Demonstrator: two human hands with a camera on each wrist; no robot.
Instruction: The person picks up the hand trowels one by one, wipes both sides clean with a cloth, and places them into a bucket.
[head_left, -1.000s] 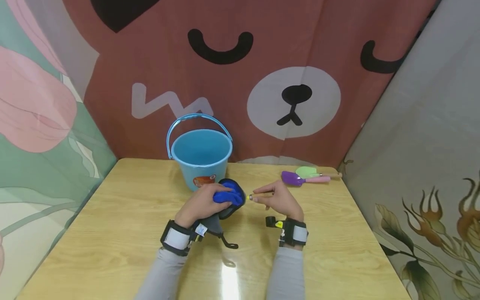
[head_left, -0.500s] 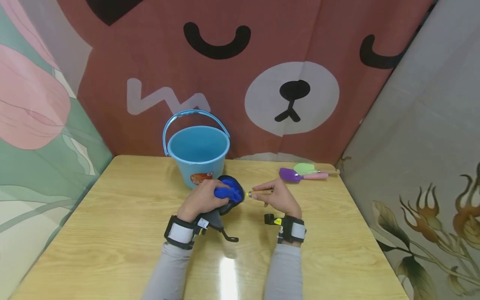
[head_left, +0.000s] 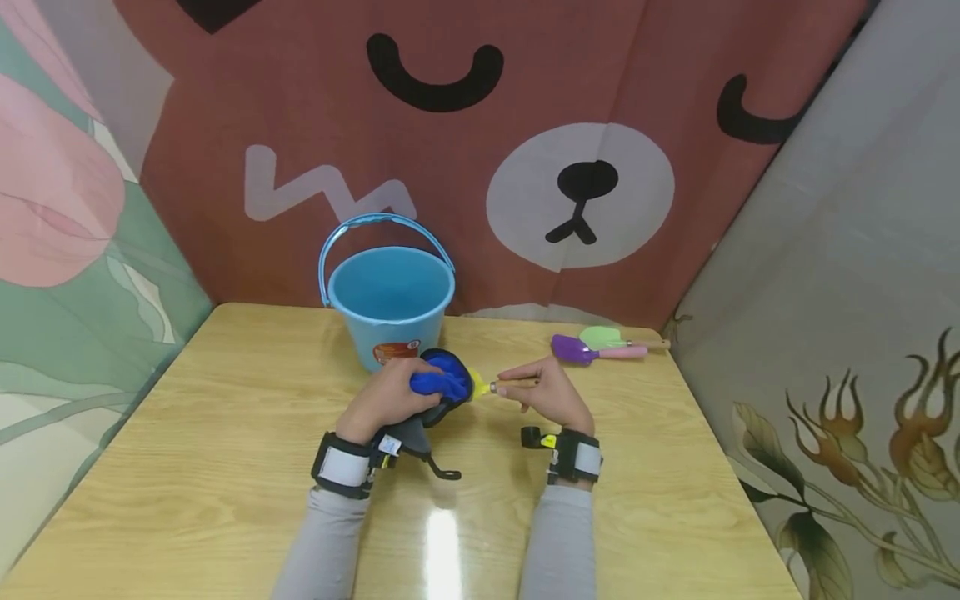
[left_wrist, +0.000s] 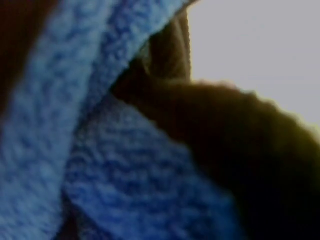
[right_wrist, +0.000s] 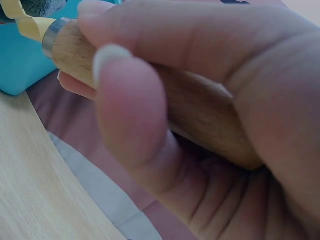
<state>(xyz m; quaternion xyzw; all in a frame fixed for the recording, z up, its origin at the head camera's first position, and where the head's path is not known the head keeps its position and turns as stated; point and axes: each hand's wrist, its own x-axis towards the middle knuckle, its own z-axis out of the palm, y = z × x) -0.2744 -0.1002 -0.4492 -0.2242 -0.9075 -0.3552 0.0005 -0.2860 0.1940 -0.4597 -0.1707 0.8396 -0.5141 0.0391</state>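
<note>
Both forearms extend forward, side by side, each in a grey sleeve with a strapped band at the wrist. The left hand (head_left: 386, 400) lies palm down, knuckles up, fingers curled and clamped round what it holds. The right hand (head_left: 547, 398) sits just beside it, level with it, its thumb and curled fingers (right_wrist: 131, 107) pinching a grip that points toward the left hand.
</note>
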